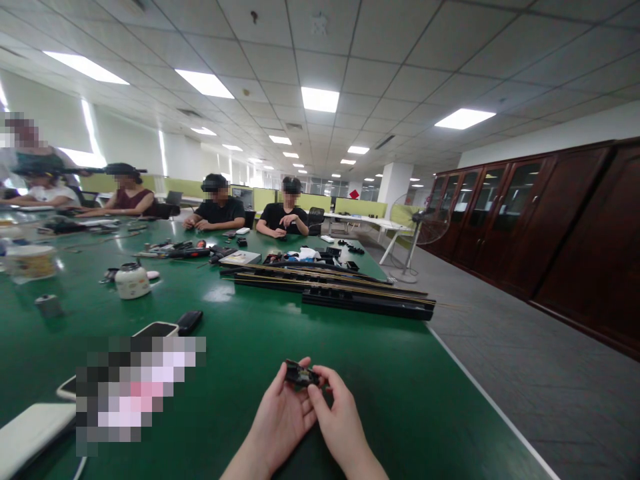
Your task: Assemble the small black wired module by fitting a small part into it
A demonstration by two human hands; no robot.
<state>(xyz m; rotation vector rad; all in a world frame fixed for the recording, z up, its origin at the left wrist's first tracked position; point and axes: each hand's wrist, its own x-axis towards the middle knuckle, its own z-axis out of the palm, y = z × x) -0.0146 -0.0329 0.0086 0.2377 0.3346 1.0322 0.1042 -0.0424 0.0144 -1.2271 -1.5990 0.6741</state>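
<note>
Where the small black part [301, 375] sits: between the left hand [285, 410] and the right hand [343, 410], over the near side of the green table [240, 333]; hours below are counted from it, 12 being straight ahead.
Left grip: palm turned up, thumb and fingers closed about the part's left end.
Right grip: thumb and fingertips pinching the part's right end.
White slab [35, 433]: toward 8 to 9 o'clock, partly cut by the picture edge; a pixelated patch hides what lies beside it.
Phone [156, 331]: toward 9 to 10, dark screen up, with a black object [191, 323] just beyond its right end.
Black strips [370, 308]: from 12 to 1, lying lengthwise across the table, thin golden rods [380, 288] along them.
White jar [133, 283]: toward 10, standing upright; a grey cylinder [49, 306] is left of it.
Mixed small parts [320, 257]: at 12, behind the strips, too jumbled to tell apart.
Co-workers: one in black [273, 217] at 12, another in black [227, 215] at 11, one in dark red [140, 202] toward 10.
Fan [417, 217]: between 1 and 2, on a stand off the table.
Brown cabinets [560, 220]: toward 2, along the wall.
</note>
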